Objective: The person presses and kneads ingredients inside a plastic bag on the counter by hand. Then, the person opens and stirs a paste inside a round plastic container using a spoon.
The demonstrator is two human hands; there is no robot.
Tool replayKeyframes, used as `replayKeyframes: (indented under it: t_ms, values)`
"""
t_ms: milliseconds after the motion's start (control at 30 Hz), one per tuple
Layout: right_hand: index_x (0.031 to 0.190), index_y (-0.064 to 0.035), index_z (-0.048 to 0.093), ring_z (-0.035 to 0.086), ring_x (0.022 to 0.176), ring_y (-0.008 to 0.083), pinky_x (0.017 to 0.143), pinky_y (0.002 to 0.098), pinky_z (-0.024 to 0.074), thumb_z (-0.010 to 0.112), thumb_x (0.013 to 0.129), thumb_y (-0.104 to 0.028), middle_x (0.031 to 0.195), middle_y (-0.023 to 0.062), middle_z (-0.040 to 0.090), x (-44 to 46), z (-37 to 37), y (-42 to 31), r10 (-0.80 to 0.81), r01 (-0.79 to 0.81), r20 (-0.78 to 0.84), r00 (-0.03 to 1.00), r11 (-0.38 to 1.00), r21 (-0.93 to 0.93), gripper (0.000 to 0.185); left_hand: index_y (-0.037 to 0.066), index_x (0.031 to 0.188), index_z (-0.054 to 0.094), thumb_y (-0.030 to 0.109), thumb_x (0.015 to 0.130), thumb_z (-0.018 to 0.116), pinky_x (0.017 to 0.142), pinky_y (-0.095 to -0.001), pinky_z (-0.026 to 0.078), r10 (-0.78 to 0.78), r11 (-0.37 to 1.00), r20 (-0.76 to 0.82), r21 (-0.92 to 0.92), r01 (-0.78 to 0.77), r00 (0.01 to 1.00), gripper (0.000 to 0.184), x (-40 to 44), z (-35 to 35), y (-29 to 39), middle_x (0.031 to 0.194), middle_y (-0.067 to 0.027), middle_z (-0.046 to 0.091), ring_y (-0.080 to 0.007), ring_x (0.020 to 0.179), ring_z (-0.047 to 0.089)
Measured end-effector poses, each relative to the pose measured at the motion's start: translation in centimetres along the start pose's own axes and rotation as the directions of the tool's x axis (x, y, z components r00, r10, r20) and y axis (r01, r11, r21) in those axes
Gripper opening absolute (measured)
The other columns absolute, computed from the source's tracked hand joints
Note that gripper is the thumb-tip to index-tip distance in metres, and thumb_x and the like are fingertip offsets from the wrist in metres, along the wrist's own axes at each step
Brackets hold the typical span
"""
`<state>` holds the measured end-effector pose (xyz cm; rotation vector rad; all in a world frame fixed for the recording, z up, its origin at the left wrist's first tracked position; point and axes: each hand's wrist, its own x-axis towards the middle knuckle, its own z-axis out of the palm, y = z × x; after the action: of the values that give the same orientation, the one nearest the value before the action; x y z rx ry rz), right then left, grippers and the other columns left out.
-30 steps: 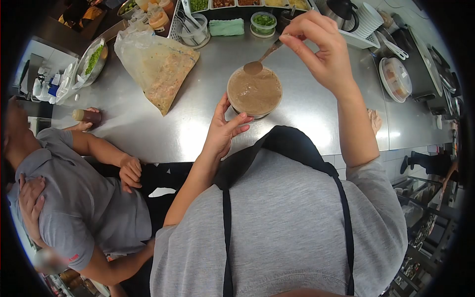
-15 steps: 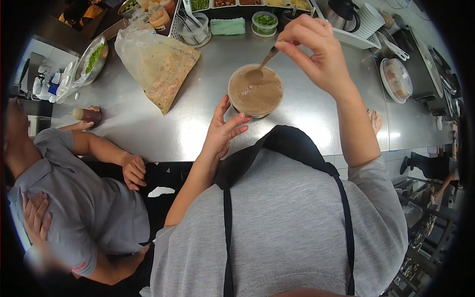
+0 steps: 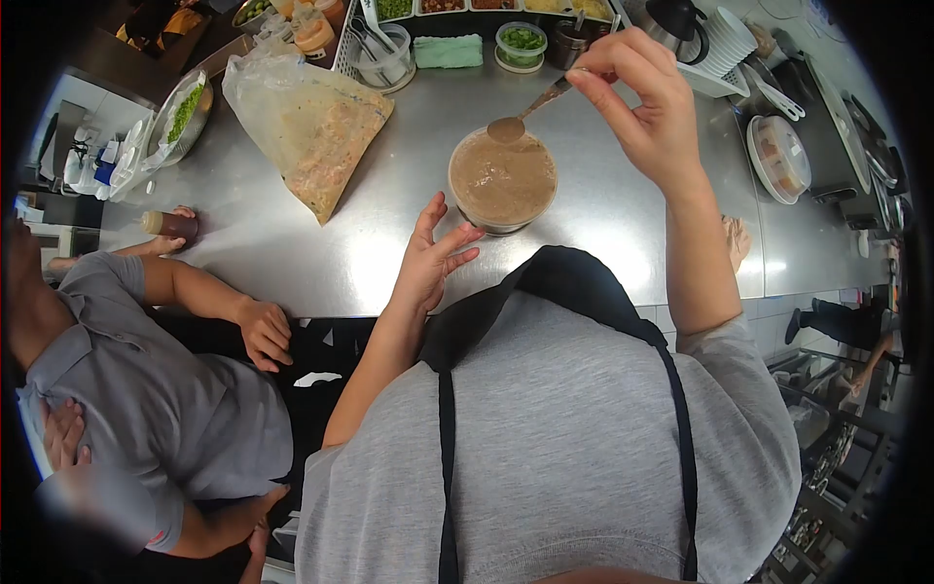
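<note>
A round tub (image 3: 503, 232) full of thick brown sauce (image 3: 496, 180) stands on the steel counter in front of me. My right hand (image 3: 642, 107) pinches the end of a spoon (image 3: 533, 109) between thumb and fingers. The spoon slants down to the left, and its sauce-coated bowl hangs at the tub's far rim. Beside the tub's near left side is my left hand (image 3: 433, 258), fingers spread and holding nothing. Its fingertips are close to the wall; whether they touch it I cannot tell.
A plastic bag (image 3: 321, 136) of chunky orange food lies left of the tub. Behind are a green cloth (image 3: 448, 52), a cup of chopped greens (image 3: 520, 44) and a utensil container (image 3: 381, 63). A co-worker (image 3: 165, 389) stands at left, a hand by a sauce bottle (image 3: 170, 226).
My right hand has moved up and right, lifting the spoon's bowl from the sauce to the far rim. My left hand has drawn slightly away from the tub.
</note>
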<state>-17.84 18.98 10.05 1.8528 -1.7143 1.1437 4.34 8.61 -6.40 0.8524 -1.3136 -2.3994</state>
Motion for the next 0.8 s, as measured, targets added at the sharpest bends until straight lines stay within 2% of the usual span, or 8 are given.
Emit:
replayKeyframes:
  t_ms: [67,167,233,333,433,533,667,800]
  values:
    - [0.078,-0.0007,0.06,0.052,0.068,0.0136,0.063,0.0245,0.0405,0.067,0.074,-0.005,0.078,0.0043,0.057,-0.3,0.2,0.1,0.023,-0.022,-0.032,0.999,1.0,0.008,0.009,0.006,0.141,0.015,0.013,0.084,0.061,0.075,-0.0283,0.052,0.0,1.0,-0.069,0.019,0.001,0.998,0.074,-0.4,0.2,0.3,0.144,-0.0182,0.014,-0.0265,0.106,0.055]
    - [0.078,-0.0002,0.06,0.052,0.068,0.0134,0.062,0.0241,0.0414,0.067,0.074,-0.004,0.077,0.0047,0.057,-0.9,0.3,0.2,0.021,-0.021,-0.052,0.998,1.0,-0.008,0.009,0.006,0.141,0.014,0.014,0.083,0.062,0.076,-0.0291,0.051,-0.006,1.0,-0.071,0.019,0.007,0.997,0.076,-0.7,0.1,0.4,0.144,-0.0194,0.012,-0.0272,0.107,0.054]
    - [0.077,-0.0099,0.06,0.052,0.076,0.0141,0.077,0.0292,0.0305,0.065,0.077,-0.015,0.077,-0.0016,0.055,-1.6,0.6,0.6,0.1,-0.099,-0.042,0.994,0.995,0.03,0.008,0.006,0.141,0.014,0.015,0.083,0.062,0.076,-0.0294,0.051,-0.011,1.0,-0.08,0.023,0.013,0.997,0.076,-0.8,0.2,0.4,0.144,-0.0193,0.012,-0.0273,0.107,0.054]
    - [0.077,-0.009,0.06,0.053,0.071,0.0127,0.077,0.0292,0.0306,0.065,0.077,-0.013,0.077,-0.0023,0.055,-1.7,0.9,0.3,-0.001,0.001,0.008,1.0,0.999,-0.055,0.007,0.006,0.141,0.014,0.016,0.083,0.063,0.077,-0.0298,0.051,-0.013,0.999,-0.078,0.029,0.015,0.997,0.077,-0.7,0.2,0.3,0.144,-0.0193,0.012,-0.0275,0.108,0.054]
    - [0.077,-0.0092,0.059,0.053,0.069,0.0122,0.078,0.0295,0.0304,0.065,0.077,-0.012,0.077,-0.0024,0.055,-1.7,0.7,0.5,0.085,-0.085,-0.046,0.995,0.996,0.012,0.007,0.005,0.141,0.014,0.017,0.082,0.063,0.077,-0.0301,0.051,-0.015,0.999,-0.072,0.028,0.017,0.997,0.078,-0.9,0.2,0.2,0.144,-0.0194,0.012,-0.0276,0.108,0.054]
    - [0.078,-0.0095,0.059,0.053,0.07,0.0124,0.078,0.0299,0.03,0.065,0.077,-0.013,0.077,-0.0025,0.055,-1.8,0.5,0.6,0.025,-0.026,-0.02,0.999,0.998,-0.052,0.007,0.005,0.141,0.014,0.016,0.083,0.063,0.077,-0.0301,0.05,-0.019,0.999,-0.074,0.03,0.021,0.997,0.077,-0.9,0.2,0.3,0.144,-0.0193,0.013,-0.0275,0.108,0.053]
    - [0.078,-0.0103,0.06,0.052,0.072,0.0137,0.079,0.0305,0.0296,0.065,0.077,-0.014,0.077,-0.0022,0.055,-1.7,1.0,0.9,0.071,-0.072,-0.051,0.996,0.997,-0.014,0.007,0.006,0.141,0.016,0.016,0.084,0.062,0.077,-0.0299,0.05,-0.018,1.0,-0.079,0.024,0.02,0.997,0.074,-0.8,0.0,0.1,0.144,-0.0187,0.013,-0.0265,0.108,0.053]
    - [0.079,-0.0107,0.06,0.052,0.072,0.015,0.078,0.0311,0.0298,0.065,0.077,-0.014,0.078,-0.0015,0.055,-1.5,1.8,1.4,0.006,-0.009,-0.049,0.999,0.998,-0.055,0.007,0.006,0.14,0.016,0.016,0.084,0.062,0.077,-0.03,0.049,-0.023,0.999,-0.091,0.022,0.025,0.996,0.074,-0.8,0.1,0.1,0.144,-0.0184,0.014,-0.0257,0.108,0.053]
